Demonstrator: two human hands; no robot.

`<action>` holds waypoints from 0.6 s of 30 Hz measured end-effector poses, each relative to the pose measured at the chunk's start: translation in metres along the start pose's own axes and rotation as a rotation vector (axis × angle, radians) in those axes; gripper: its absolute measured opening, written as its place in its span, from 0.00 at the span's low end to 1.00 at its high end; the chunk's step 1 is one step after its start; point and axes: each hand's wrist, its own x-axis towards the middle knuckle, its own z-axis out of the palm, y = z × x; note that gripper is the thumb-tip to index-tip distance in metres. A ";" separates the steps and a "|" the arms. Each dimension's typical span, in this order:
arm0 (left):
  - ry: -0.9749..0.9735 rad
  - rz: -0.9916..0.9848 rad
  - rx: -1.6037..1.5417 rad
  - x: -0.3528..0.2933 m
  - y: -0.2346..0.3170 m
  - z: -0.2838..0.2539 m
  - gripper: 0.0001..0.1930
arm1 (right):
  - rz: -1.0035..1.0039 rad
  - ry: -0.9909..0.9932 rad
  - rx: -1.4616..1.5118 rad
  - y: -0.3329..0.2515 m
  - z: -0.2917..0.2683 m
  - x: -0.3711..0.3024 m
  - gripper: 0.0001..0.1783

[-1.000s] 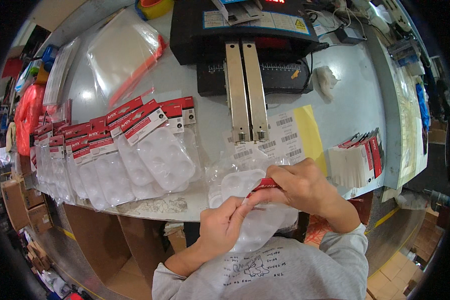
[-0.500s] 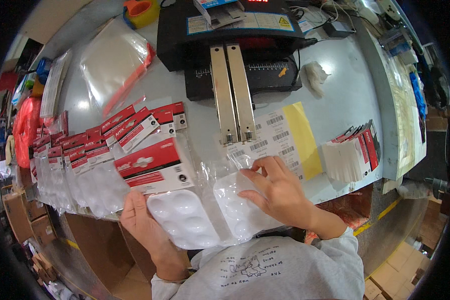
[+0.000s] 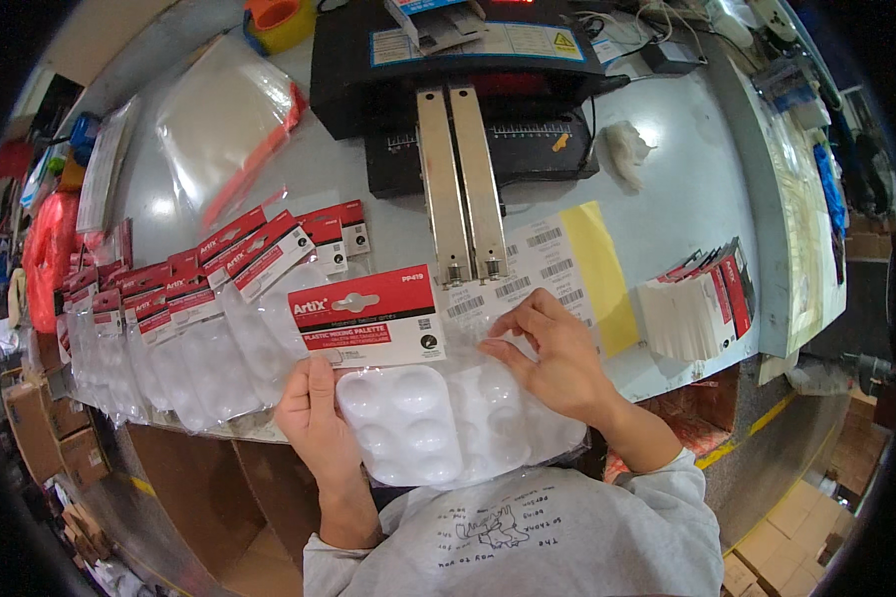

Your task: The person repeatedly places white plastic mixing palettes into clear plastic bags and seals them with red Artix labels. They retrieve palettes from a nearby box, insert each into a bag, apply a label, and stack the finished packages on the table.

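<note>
A white plastic paint palette (image 3: pixel 400 426) with round wells lies in a clear bag under a red and white header card (image 3: pixel 368 320). My left hand (image 3: pixel 319 408) is closed on the left edge of this packed palette, its thumb over the card's lower corner. Beside it, more white palettes (image 3: pixel 490 423) show through clear film, partly behind the first one and under my right wrist. With thumb and forefinger pinched, my right hand (image 3: pixel 558 353) grips the film of a clear plastic bag (image 3: pixel 468 348) at its top; its exact edge is hard to see.
Packed palettes with header cards (image 3: pixel 184 289) overlap along the left. A black machine (image 3: pixel 458 70) with two metal bars (image 3: pixel 458 189) stands at the back. Barcode label sheets (image 3: pixel 543 264) lie under its front, with a header card stack (image 3: pixel 692 303) rightward and flat clear bags (image 3: pixel 224 119) at back left.
The packed palette in my left hand has moved right and its header card has turned more level. The palettes by my right hand have shifted right, partly behind it.
</note>
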 end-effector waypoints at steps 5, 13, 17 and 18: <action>-0.038 -0.005 0.045 0.002 -0.004 0.000 0.13 | -0.022 -0.008 -0.015 -0.012 -0.010 -0.017 0.13; -0.284 -0.102 0.179 -0.030 0.005 0.021 0.12 | 0.059 -0.001 0.388 -0.014 -0.039 -0.025 0.17; -0.210 -0.055 0.216 -0.033 0.001 0.028 0.13 | 0.104 -0.057 0.449 -0.011 -0.025 -0.026 0.10; -0.190 -0.056 0.209 -0.033 0.001 0.028 0.13 | 0.122 -0.053 0.465 -0.010 -0.023 -0.027 0.10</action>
